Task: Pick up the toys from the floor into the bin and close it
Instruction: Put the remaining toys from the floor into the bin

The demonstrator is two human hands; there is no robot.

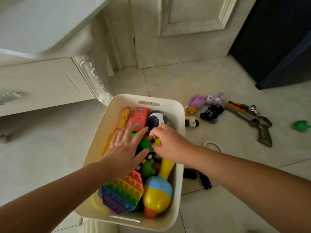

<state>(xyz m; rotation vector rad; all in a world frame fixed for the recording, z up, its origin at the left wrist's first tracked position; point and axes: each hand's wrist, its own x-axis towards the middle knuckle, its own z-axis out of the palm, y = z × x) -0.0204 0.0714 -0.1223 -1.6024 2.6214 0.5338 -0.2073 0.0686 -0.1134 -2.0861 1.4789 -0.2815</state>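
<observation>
A cream bin [180, 132] stands on the tiled floor, filled with toys: a rainbow pop pad [123, 193], a yellow-and-blue rattle [157, 195], a red bus [140, 116], a yellow chicken [125, 117] and a dark ball [155, 120]. Both hands are inside the bin. My left hand [124, 148] lies flat with fingers spread over the toys. My right hand [168, 143] pinches a small green toy [145, 144] among them. On the floor to the right lie purple plush toys [207, 100], a yellow truck [191, 116], a black motorbike [212, 113], a toy gun [250, 118] and a green toy [301, 126].
A white ring [212, 145] and dark toy pieces [204, 179] lie beside the bin's right wall. A white cabinet [42, 84] stands at the left, a door [176, 31] behind, and a dark blue piece of furniture [277, 47] at the right.
</observation>
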